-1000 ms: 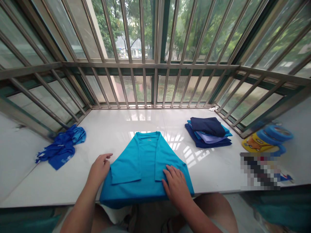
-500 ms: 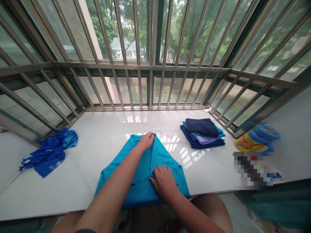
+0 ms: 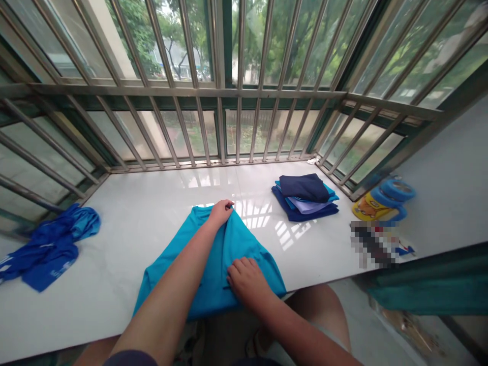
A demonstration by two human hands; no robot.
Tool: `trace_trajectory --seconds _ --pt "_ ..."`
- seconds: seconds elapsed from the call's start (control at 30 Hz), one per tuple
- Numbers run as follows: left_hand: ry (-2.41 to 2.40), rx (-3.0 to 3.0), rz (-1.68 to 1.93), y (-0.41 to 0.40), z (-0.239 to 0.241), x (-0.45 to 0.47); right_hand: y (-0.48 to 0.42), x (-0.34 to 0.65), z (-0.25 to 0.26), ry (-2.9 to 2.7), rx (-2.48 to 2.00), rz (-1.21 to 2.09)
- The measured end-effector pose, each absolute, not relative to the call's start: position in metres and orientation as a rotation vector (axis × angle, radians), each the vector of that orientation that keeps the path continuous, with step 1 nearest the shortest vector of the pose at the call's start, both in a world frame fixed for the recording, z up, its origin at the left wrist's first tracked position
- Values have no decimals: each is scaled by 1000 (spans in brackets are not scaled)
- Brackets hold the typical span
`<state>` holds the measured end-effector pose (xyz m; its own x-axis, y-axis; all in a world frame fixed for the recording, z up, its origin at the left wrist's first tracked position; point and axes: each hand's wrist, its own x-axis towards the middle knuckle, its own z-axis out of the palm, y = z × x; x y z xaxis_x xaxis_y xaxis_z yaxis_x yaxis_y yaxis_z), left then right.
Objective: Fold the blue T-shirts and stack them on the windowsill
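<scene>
A turquoise shirt [image 3: 208, 249] is spread on the white ledge, and its lower part hangs over the front edge. My left hand [image 3: 221, 211] is closed at the shirt's far end, thumb and fingers pinching the cloth beside the neckline. Nearer to me, my right hand [image 3: 247, 278] rests on the shirt's right half with its fingers bent onto the fabric. A crease runs down the cloth between the two hands. My left forearm covers part of the shirt's left side. The fingertips of my right hand are partly hidden.
Folded clothes [image 3: 304, 195] in navy, blue and lilac lie stacked at right. A crumpled blue garment [image 3: 57, 244] is at far left. By the right wall are a yellow and blue jug [image 3: 381, 201] and a blurred-out item [image 3: 373, 244]. Metal bars [image 3: 183, 92] line the window behind.
The camera view has turned slightly to the right, so everything appears shifted left. Both hands stay at about the same places on the turquoise shirt.
</scene>
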<state>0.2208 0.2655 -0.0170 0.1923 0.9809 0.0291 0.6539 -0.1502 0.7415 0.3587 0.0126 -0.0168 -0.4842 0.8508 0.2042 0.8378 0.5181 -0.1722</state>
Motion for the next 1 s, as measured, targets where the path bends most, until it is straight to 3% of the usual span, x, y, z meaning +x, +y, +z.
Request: trace_trajectory --seconds 0.2,0.33,0.53,0.8,1.0 --pt "1481 2019 820 240 0 213 9 424 3 -2188 -1694 258" --pt "1332 2146 845 169 7 215 14 468 5 -1978 -2053 407" --pt "1076 2369 586 59 -17 234 15 478 2 -1960 -2128 534" --pt "1036 2517 489 52 -28 230 32 467 1 -1893 -2164 364" --pt "963 2662 486 46 -19 248 55 478 1 -1807 -2130 467"
